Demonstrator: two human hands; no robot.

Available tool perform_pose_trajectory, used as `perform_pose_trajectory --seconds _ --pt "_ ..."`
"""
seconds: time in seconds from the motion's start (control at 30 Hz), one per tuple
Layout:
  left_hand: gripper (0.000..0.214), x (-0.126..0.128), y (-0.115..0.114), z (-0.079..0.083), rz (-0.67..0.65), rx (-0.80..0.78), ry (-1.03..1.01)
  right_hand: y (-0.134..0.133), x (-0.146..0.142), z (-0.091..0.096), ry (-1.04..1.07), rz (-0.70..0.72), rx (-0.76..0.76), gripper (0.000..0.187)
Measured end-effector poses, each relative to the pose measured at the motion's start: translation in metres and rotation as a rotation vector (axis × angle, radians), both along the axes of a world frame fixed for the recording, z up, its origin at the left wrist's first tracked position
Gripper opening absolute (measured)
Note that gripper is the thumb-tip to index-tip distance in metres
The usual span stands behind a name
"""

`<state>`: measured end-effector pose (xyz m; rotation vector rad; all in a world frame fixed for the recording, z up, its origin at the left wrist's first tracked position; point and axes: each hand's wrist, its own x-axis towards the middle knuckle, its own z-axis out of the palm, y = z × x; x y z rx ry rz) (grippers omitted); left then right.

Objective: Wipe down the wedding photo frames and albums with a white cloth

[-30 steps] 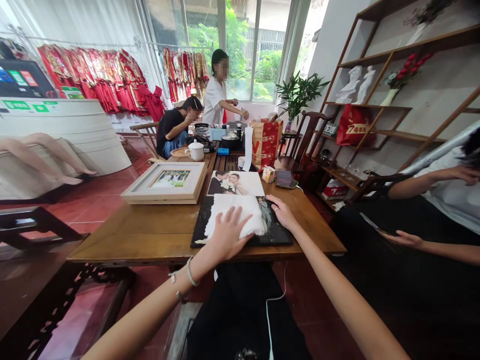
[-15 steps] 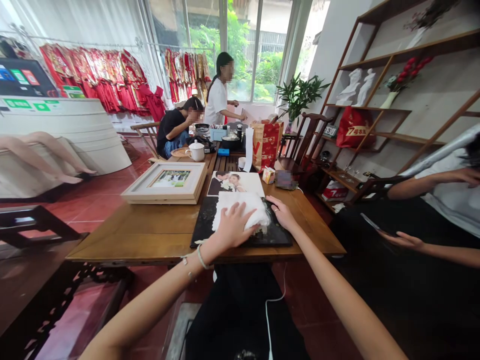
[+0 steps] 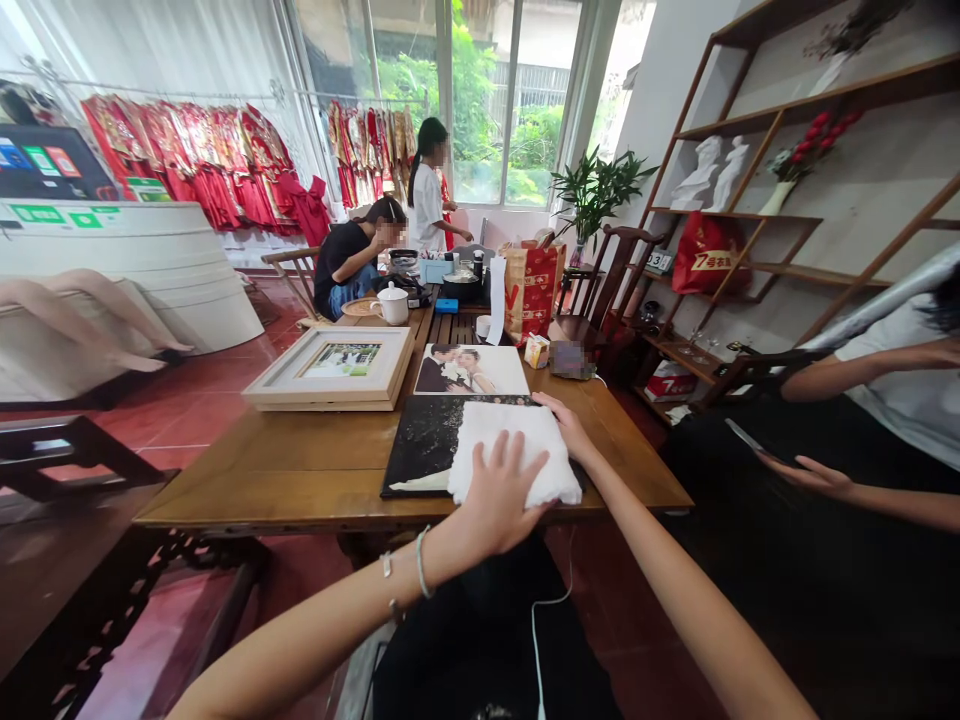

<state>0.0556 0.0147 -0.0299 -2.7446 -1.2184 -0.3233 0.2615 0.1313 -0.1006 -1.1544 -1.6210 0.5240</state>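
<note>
Head view looked down on a brown wooden desk (image 3: 300, 470) with a smooth, glossy top. On its near edge lay one flat, rectangular photo panel (image 3: 424, 450), dark and shiny, with a pale streak at its near left corner. One white cloth (image 3: 525, 445), soft and fluffy and folded to a rough rectangle, covered the panel's right half and reached its near right corner. The left hand (image 3: 499, 500) lay flat on the cloth's near edge with its fingers spread wide, gripping nothing. The right hand (image 3: 570, 425) rested open at the cloth's far right side, fingers stretched out and partly hidden behind the cloth. Beyond the panel lay one loose glossy print (image 3: 469, 368), and to its left one pale wooden picture frame (image 3: 334, 365), square-cornered and thick.
</note>
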Motion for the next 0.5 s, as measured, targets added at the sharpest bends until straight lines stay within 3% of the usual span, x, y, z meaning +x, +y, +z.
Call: perform_pose_trajectory --seconds 0.1,0.17,0.5 --pt "0.057 -0.004 -0.016 0.002 -0.017 -0.007 -0.013 0.0 0.0 0.002 -0.001 0.005 0.005 0.035" --pt "0.055 -0.005 -0.013 0.004 -0.014 -0.016 -0.013 0.001 0.0 0.001 0.003 0.001 -0.003 0.034" --pt "0.05 0.017 0.078 0.011 0.134 -0.038 -0.01 0.001 0.004 -0.006 0.013 0.002 -0.052 0.038"
